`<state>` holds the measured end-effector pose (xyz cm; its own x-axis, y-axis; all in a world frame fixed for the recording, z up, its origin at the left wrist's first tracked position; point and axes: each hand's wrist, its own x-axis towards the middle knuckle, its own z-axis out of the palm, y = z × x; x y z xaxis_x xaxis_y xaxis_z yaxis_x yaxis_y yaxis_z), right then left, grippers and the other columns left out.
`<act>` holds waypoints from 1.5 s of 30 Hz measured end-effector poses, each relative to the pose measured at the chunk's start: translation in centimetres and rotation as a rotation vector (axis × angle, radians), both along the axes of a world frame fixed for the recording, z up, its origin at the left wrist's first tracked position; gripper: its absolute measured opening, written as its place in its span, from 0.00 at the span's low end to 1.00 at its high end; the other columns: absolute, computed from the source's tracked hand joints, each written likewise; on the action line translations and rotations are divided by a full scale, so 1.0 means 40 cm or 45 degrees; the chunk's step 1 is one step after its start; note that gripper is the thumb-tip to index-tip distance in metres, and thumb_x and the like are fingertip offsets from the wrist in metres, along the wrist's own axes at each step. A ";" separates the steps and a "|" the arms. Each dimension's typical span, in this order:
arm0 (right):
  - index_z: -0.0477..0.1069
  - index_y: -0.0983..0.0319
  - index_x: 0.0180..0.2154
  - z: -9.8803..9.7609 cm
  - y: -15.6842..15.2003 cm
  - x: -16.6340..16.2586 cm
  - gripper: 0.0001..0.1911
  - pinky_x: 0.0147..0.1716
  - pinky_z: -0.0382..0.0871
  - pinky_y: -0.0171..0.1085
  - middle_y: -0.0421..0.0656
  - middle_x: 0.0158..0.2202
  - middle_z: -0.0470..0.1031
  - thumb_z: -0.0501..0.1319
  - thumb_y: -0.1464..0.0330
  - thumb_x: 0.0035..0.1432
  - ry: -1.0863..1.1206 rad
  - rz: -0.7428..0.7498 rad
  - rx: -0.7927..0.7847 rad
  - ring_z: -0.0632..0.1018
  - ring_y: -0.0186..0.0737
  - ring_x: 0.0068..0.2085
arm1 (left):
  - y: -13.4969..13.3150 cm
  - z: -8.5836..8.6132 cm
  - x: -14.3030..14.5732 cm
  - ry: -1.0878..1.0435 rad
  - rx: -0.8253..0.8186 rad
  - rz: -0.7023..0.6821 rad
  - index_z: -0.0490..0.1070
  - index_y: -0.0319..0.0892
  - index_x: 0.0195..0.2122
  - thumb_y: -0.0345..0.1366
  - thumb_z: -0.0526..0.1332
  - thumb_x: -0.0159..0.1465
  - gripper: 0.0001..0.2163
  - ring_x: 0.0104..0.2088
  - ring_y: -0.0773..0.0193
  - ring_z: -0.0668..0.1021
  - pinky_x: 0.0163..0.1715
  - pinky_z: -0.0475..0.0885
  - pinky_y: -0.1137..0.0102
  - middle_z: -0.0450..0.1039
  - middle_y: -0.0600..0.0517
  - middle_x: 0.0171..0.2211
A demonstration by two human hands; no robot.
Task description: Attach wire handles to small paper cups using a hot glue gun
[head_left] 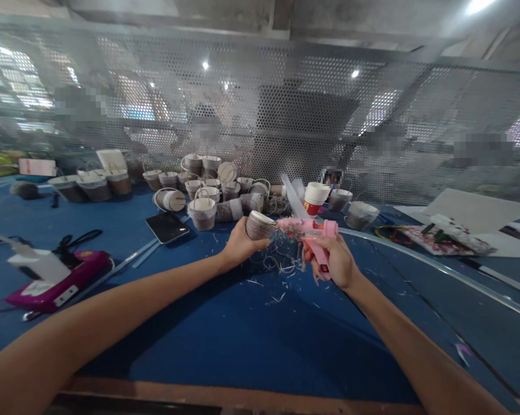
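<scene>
My left hand [239,245] is wrapped round a small cup [259,226] covered in grey-brown cord, tilted with its pale rim toward the upper right. In my right hand [338,256] is a pink hot glue gun [301,226], gripped by its handle. The gun's nozzle points left and is close to the cup's side; whether it touches I cannot tell. Below them, loose cord [279,262] lies in loops among white scraps on the blue table [242,334].
Several cord-wrapped little buckets [202,214] stand and lie at the back. A stack of paper cups [316,197] is behind the glue gun. To the left are a black phone [168,227] and a magenta power strip [65,282]. A clear tube [437,262] crosses the right side.
</scene>
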<state>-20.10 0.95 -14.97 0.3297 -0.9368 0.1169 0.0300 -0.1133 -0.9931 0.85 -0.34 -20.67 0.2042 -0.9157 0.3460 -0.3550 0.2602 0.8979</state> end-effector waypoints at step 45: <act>0.71 0.63 0.25 0.013 -0.045 -0.056 0.16 0.23 0.68 0.41 0.47 0.18 0.71 0.53 0.58 0.54 0.881 -0.662 -0.320 0.75 0.46 0.21 | -0.031 -0.010 0.014 0.526 0.078 0.028 0.66 0.39 0.41 0.36 0.71 0.42 0.25 0.38 0.60 0.76 0.40 0.73 0.64 0.74 0.48 0.38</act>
<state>-22.32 -0.87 -14.44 -0.0559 -0.9608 0.2715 -0.6813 -0.1621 -0.7138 1.42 -1.59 -21.08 0.3343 -0.9259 0.1759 0.0336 0.1982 0.9796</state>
